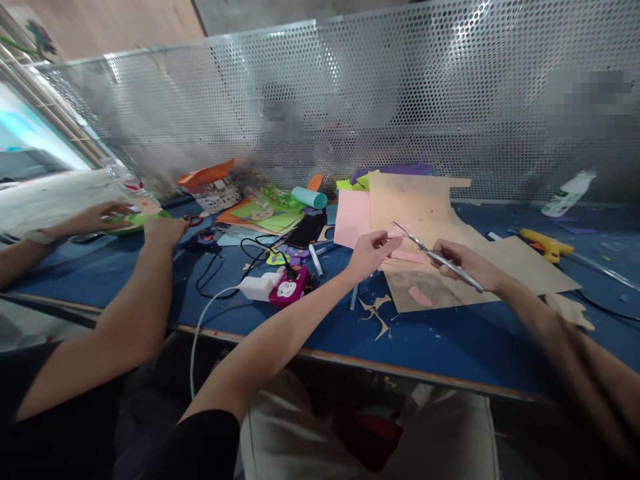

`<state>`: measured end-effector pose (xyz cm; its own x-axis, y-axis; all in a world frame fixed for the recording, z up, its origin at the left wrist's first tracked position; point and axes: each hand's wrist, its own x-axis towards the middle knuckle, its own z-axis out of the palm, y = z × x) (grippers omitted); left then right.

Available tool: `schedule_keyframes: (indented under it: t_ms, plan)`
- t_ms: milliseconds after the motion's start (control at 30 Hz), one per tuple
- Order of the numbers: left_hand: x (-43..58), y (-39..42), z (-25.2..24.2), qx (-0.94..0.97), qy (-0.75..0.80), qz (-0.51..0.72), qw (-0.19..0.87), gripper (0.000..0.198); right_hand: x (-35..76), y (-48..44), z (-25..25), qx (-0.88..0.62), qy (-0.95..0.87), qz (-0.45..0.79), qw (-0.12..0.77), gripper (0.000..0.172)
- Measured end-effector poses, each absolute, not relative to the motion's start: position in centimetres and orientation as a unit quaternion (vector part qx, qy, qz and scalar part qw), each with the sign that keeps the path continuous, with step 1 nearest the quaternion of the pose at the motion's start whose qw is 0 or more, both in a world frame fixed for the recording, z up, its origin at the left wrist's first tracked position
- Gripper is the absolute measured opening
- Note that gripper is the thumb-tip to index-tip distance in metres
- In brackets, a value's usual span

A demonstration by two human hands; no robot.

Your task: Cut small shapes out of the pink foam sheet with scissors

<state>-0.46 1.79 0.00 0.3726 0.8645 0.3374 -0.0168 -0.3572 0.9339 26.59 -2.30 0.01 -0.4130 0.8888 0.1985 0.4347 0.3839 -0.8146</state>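
Observation:
My left hand (369, 256) is closed, its fingertips pinching a small piece of pink paper (398, 231). In my right hand (461, 260) is a pair of metal scissors (423, 247). Their slim blades point left, close to the pink piece; whether they touch it I cannot tell. Both hands are above a large beige paper sheet (405, 200), which has a cut, curved right edge. A pink strip (407, 256) and a pink scrap (420, 297) lie on that sheet. Pink paper (351, 217) lies along its left side.
A co-worker's hands (165, 233) handle something green at the left. Between us are a magenta power adapter (289, 287), cables, a black phone (306, 230) and coloured paper. At right lie a yellow glue gun (547, 247) and a white bottle (570, 193). A perforated metal panel (350, 100) stands behind.

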Motion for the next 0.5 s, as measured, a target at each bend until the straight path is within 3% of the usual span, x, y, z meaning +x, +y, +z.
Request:
schedule_keyframes:
  t_ms: [500]
  plan:
    - [-0.08,1.61,-0.14,0.674,0.318,0.469,0.474,0.051,26.25,-2.43,-0.04,-0.402,-0.761,0.4,0.316,0.038]
